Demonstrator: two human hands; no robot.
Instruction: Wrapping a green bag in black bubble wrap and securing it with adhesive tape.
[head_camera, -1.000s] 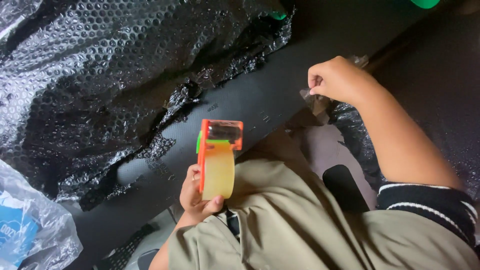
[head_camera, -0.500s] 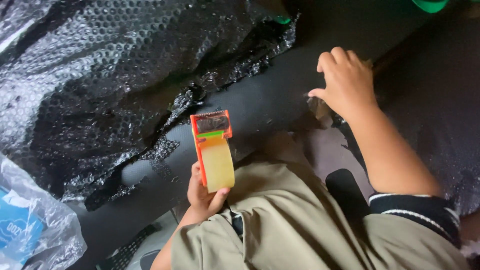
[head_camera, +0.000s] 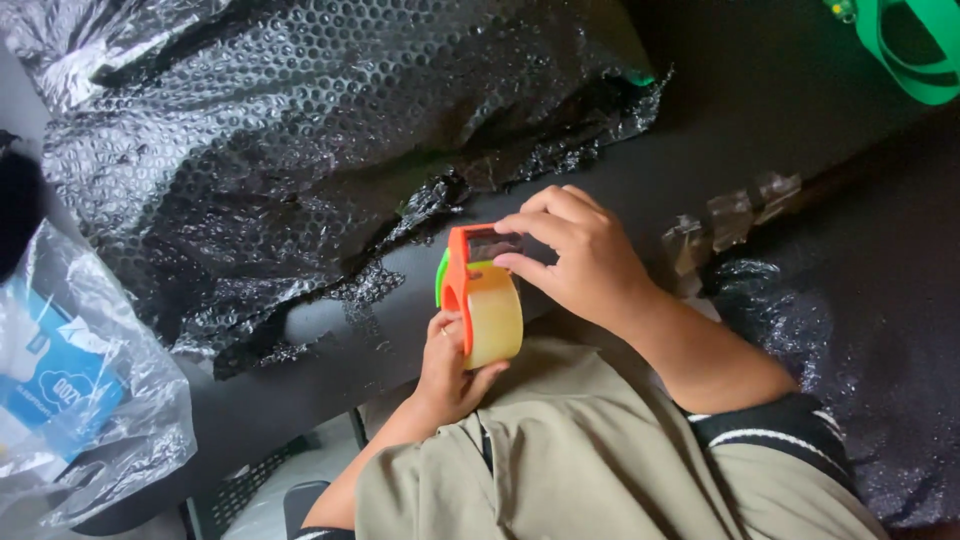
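Note:
An orange and green tape dispenser (head_camera: 478, 300) with a roll of clear tape stands upright over the front edge of a dark table (head_camera: 640, 180). My left hand (head_camera: 450, 370) grips it from below, fingers through the roll. My right hand (head_camera: 570, 255) rests on the dispenser's top end, thumb and fingers pinching at the cutter where the tape comes off. A large sheet of black bubble wrap (head_camera: 300, 140) covers the table's left half, just beyond the dispenser.
A clear plastic bag with a blue and white package (head_camera: 70, 380) lies at the lower left. Crumpled clear tape (head_camera: 735, 215) sits at the table's right, above more black bubble wrap (head_camera: 850, 330). A green strap (head_camera: 915, 50) is at the top right.
My right hand came down from the right side of the table and across to the dispenser's top. My left hand has kept hold of the dispenser, which shifted slightly right.

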